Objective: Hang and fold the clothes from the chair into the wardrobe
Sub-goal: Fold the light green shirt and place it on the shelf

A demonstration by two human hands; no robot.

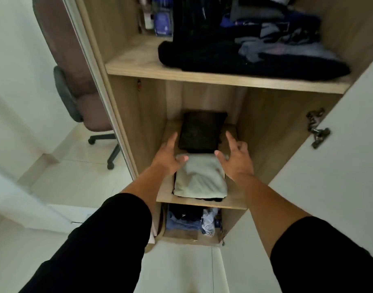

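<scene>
Both hands empty, fingers spread & relaxed, nothing gripped. Left hand [169, 160] sits at the left edge of the middle shelf [234, 203], thumb touching or just over the far corner of the pale folded garment [200, 178]. Can't tell which.

Far left, outside the wardrobe [126, 98]: brown office chair [84, 98], no clothes visible on the part in view.

Centre: pale garment lies near the shelf's front edge, w/ a dark layer peeking out under it. Black folded garment [202, 131] sits behind it, farther in, the two touching or nearly so.

Right hand [236, 159] hovers just right of both stacks, apart from them, index finger pointing into the shelf.

Above: dark, blue and grey clothes piled loosely on the upper shelf [139, 66]. Below: crumpled blue items in the bottom compartment [192, 220].

Risks, as I judge them: pale garment is close to the lip, so a sleeve or wrist dragging across it could tip it off the shelf. Nudging the black one sideways could undo its fold.
</scene>
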